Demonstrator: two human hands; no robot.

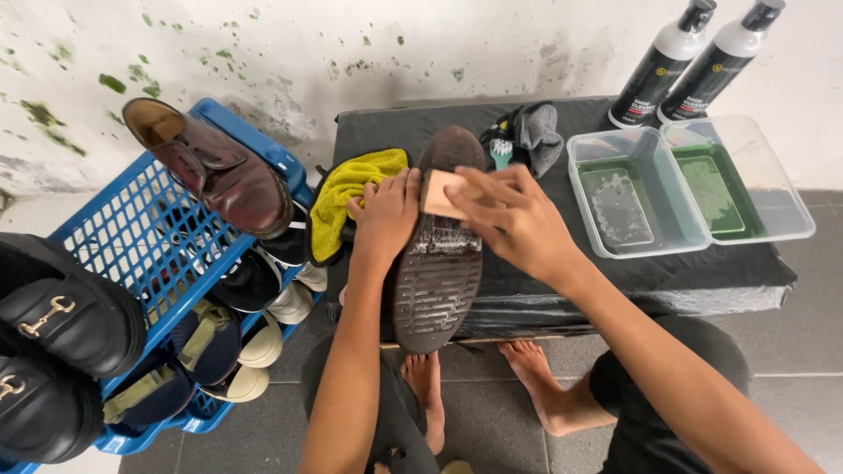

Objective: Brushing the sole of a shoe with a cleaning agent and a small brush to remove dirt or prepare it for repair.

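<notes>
— How much room is there around the work?

— Little on the left. The blue crate (149,237) presses up against the black-covered bench (562,263), and a brown leather shoe (211,167) lies across the crate's rim. The bench's front edge runs just above the person's bare feet; the grey tiled floor (790,333) to the right is open.

— Where is the shoe being handled?

— The upturned shoe (439,263) lies sole up, heel end over the bench's front edge, toe toward the wall.

— And the hands?

— The left hand (386,215) is closed over the shoe's left side near the toe, fingers curled on the sole's edge, steadying it. The right hand (514,219) has its fingers pinched together on a small tan block (439,193), pressed to the wet, foamy sole.

— What holds what?

— Two clear tubs (685,175) stand side by side on the bench, each with shallow greenish liquid; the nearer one shows foam. Two black-and-white bottles (694,61) lean behind them. A yellow cloth (347,197) lies just left of the shoe, a grey cloth (537,132) and a small brush (500,149) behind it. The crate holds more shoes and sandals; two black loafers (53,351) rest at its near left corner.
</notes>
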